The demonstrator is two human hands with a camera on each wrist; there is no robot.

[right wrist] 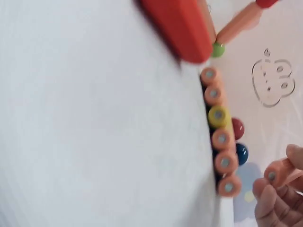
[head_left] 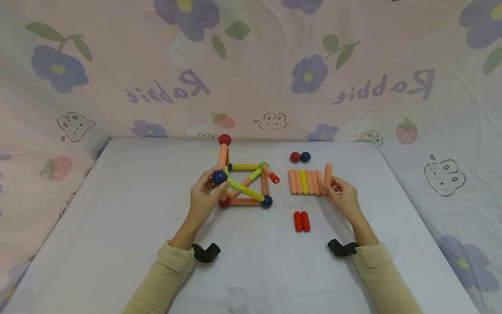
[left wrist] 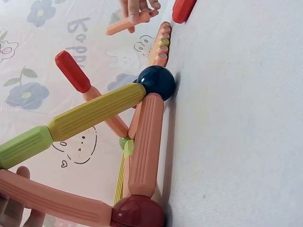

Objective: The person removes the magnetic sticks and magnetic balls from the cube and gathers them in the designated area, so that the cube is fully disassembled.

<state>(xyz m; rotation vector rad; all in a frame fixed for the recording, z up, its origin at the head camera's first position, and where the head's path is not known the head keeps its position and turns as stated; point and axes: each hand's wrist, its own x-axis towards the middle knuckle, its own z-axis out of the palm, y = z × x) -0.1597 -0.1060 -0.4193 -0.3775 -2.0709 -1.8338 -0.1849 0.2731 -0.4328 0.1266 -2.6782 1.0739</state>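
Observation:
A frame of magnetic rods and balls stands at the table's middle, with a red ball [head_left: 225, 139] at its top. My left hand [head_left: 201, 198] holds its near left side, fingers and thumb around the upright orange rod [left wrist: 61, 198] just below a blue ball [head_left: 220, 177]. Yellow and lime rods [head_left: 246, 190] slope from there to a lower blue ball [head_left: 266, 201]. One orange rod with a red tip [head_left: 275, 178] juts out from the green ball [head_left: 264, 165]. My right hand [head_left: 346, 198] pinches a loose orange rod [head_left: 328, 172], raised above the table.
Right of the frame lies a row of orange rods [head_left: 311, 183] with one yellow rod [head_left: 303, 182] among them. Behind the row sit a loose red ball [head_left: 295, 157] and blue ball [head_left: 305, 157]. Two short red rods [head_left: 298, 221] lie nearer the front. A printed cloth [head_left: 251, 87] hangs behind.

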